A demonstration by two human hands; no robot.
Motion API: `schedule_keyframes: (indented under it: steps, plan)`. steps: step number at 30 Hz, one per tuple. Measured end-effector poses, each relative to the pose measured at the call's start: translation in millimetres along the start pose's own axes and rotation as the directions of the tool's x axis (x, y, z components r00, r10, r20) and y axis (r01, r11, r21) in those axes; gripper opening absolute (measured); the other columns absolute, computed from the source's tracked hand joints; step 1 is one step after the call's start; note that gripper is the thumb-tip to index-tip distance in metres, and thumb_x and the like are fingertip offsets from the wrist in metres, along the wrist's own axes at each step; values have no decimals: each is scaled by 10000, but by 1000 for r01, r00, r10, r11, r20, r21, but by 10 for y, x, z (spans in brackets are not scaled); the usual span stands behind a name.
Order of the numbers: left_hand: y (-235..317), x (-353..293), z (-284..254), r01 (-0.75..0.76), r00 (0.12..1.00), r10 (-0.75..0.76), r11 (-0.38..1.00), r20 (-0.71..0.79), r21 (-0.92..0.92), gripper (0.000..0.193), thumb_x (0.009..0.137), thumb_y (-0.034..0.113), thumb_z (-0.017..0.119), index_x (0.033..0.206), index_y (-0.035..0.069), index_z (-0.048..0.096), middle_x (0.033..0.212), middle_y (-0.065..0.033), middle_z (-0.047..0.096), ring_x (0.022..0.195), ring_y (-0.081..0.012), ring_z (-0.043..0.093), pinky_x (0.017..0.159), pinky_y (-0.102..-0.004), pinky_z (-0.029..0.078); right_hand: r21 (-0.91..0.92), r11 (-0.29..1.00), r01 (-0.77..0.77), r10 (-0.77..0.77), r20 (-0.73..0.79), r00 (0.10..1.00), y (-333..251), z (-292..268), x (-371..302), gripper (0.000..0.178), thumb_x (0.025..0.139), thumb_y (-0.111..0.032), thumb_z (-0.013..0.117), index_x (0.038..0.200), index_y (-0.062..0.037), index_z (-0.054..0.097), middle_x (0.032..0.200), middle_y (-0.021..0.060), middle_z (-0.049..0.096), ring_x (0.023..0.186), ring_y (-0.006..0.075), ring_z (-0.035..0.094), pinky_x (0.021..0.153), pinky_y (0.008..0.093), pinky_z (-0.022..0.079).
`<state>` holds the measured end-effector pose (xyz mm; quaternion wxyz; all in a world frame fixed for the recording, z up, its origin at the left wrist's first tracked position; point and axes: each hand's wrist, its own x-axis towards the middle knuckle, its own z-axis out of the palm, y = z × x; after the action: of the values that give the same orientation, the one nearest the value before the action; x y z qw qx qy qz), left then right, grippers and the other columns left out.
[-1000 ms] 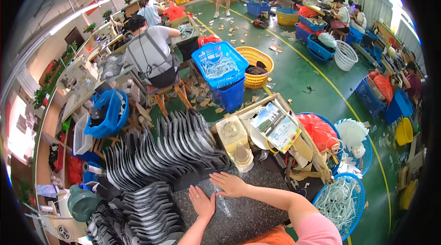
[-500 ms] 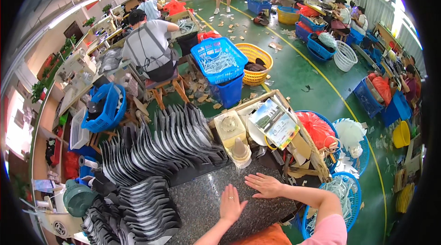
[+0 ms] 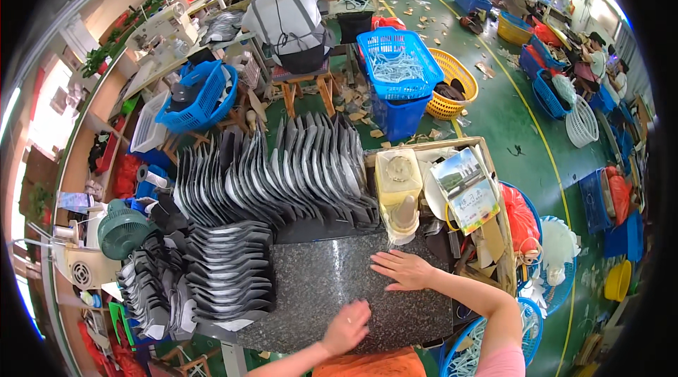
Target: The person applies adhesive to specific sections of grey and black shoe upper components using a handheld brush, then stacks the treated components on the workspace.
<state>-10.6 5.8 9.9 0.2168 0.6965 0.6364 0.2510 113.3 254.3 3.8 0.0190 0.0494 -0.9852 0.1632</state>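
Observation:
My right hand (image 3: 404, 269) lies flat, fingers stretched out, on the dark speckled stone slab (image 3: 304, 271), just below a pale cone-topped pot (image 3: 404, 218). Nearer the front edge is my left hand (image 3: 346, 327), slightly blurred, its fingers extended and nothing in it. I cannot tell whether it touches the stone. Dark curved sheet pieces with pale edges stand in a long row (image 3: 282, 172) behind the slab. A second overlapping stack (image 3: 229, 271) of such pieces borders it on the left. Beside the pot sits a yellowish square container (image 3: 399, 179).
A wooden-edged tray (image 3: 505, 250) with a booklet (image 3: 462, 190) and scraps stands right of the slab. Blue baskets (image 3: 462, 349) with pale strips and a red bag (image 3: 519, 218) lie beyond. A green fan (image 3: 123, 233) is at left. A seated person (image 3: 286, 20) works ahead.
My left hand has moved down toward the slab's front edge, while my right hand stays over the slab near the pot. The whole view has shifted, with surroundings displaced to the right.

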Motion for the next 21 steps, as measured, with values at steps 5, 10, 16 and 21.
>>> schedule_keyframes:
  steps: [5, 10, 16, 21]
  plan:
    - [-760, 562, -335, 286, 936, -195, 906, -293, 311, 619, 769, 238, 589, 1236, -83, 340, 1315, -261, 312, 1210, -403, 320, 1009, -465, 254, -9, 996, 90, -90, -80, 993, 74, 220, 553, 636, 836, -454, 460, 1325, -82, 300, 1388, 120, 276, 1270, 249, 290, 1042, 400, 228]
    - [-1051, 619, -390, 346, 929, -254, 857, -271, 382, 636, 788, 256, 576, 1261, -79, 314, 1345, -250, 277, 1241, -389, 288, 1021, -458, 239, 14, 995, 95, -93, -125, 988, 145, 248, 774, 638, 837, -465, 454, 1312, -62, 319, 1373, 127, 302, 1272, 253, 287, 1042, 402, 222]
    - [-973, 894, -284, 367, 920, -282, 861, -271, 352, 614, 812, 255, 544, 1279, -63, 304, 1351, -239, 278, 1258, -363, 277, 1031, -447, 224, 44, 993, -114, 121, -255, 959, 57, 211, 790, 621, 831, -429, 472, 1262, 8, 373, 1338, 151, 350, 1252, 266, 318, 1028, 400, 239]
    - [-914, 1109, -186, 388, 915, -288, 821, -284, 418, 544, 848, 256, 483, 1278, -40, 329, 1355, -207, 298, 1266, -328, 282, 1031, -440, 222, 38, 972, -231, 231, -298, 926, -28, 274, 774, 603, 823, -397, 485, 1253, 14, 385, 1332, 156, 361, 1247, 278, 324, 1021, 401, 240]
